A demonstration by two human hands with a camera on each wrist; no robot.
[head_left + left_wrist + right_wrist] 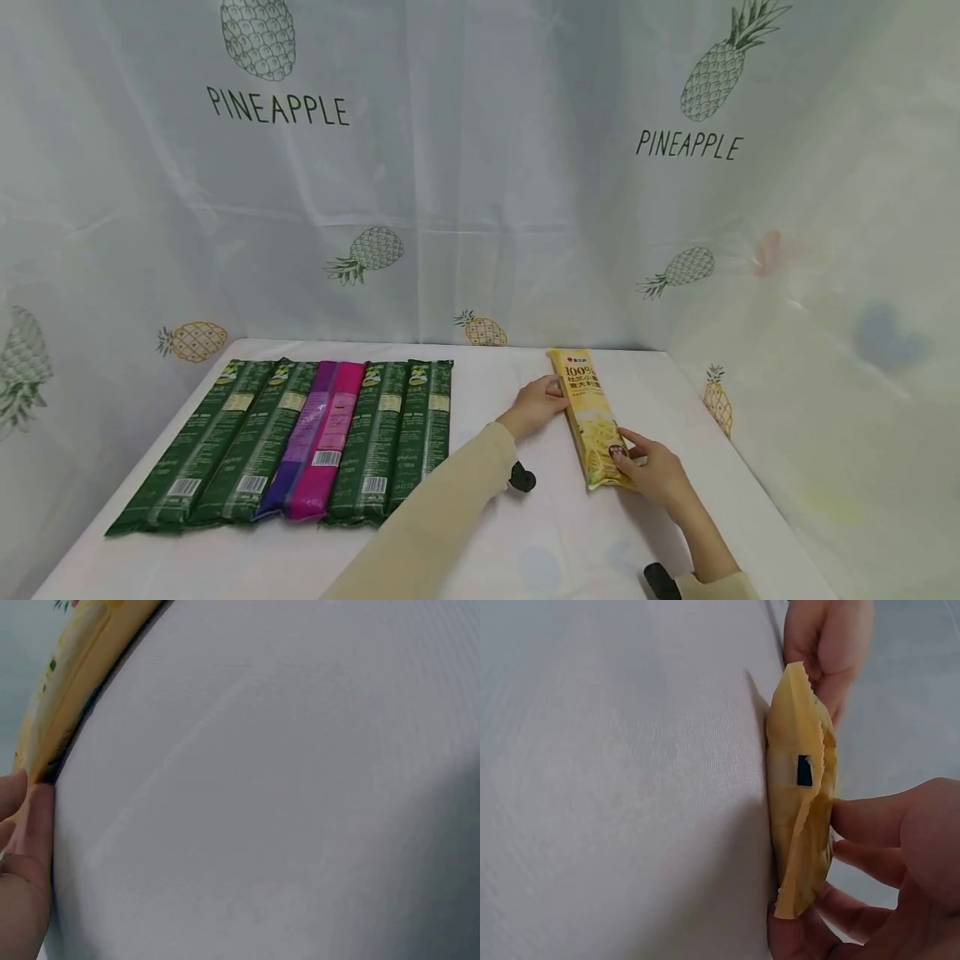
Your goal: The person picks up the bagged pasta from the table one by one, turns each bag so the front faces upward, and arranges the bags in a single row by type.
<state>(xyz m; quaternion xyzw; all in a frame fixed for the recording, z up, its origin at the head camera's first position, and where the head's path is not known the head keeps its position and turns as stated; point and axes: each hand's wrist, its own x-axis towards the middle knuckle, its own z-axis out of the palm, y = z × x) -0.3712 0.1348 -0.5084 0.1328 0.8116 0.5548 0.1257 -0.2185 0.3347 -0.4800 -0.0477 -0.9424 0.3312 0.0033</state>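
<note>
A yellow pasta packet [596, 421], printed with pasta and Chinese lettering, lies lengthwise on the right part of the white table. My left hand [536, 407] holds its left edge near the far end; the left wrist view shows the fingers [10, 796] at the packet's side. The near right corner is gripped by my right hand [660, 477], thumb on the upper face. In the right wrist view the fingers [851, 915] reach round the packet's edge, close to the tabletop. The packet's crimped near end [804, 802] faces that camera.
On the left of the table [487, 542] lies a row of long packets: several green spaghetti packets [202, 450] and a purple-and-pink one [318, 442] among them. Pineapple-printed curtain [450, 167] hangs behind and along the sides. Black wrist devices [522, 477] sit by both sleeves.
</note>
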